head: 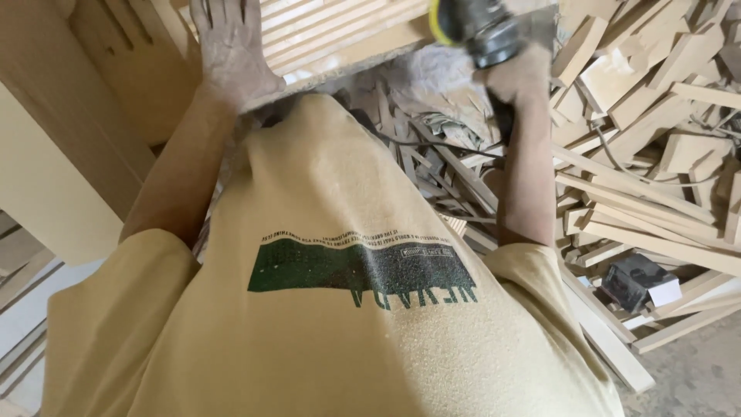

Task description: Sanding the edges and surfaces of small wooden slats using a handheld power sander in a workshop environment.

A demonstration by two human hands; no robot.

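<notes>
Slatted panel: pale wood, its top face cut into long parallel ribs and grooves running at a slant across the upper middle of the view; the raw edge along its near side is rougher and dusty; it sits at the top of the frame, in front of the person's chest.
Left hand: laid flat on the panel's left end, palm down, fingers stretched out and slightly spread, gripping nothing; dust coats the skin.
Right hand: closed around the body of a power sander, fingers wrapped tight on it.
Power sander: dark housing with a yellow rim on its round base, blurred; it sits at the panel's right end, at the upper edge of the view.
Cord: a thin dark line trailing below the panel over the scraps.
Offcut pile: pale wooden strips and blocks heaped on the right, reaching under the panel.
Black block: small dark object lying among the strips, lower right.
Shirt: dusty yellow with a dark green print, filling the lower view.
</notes>
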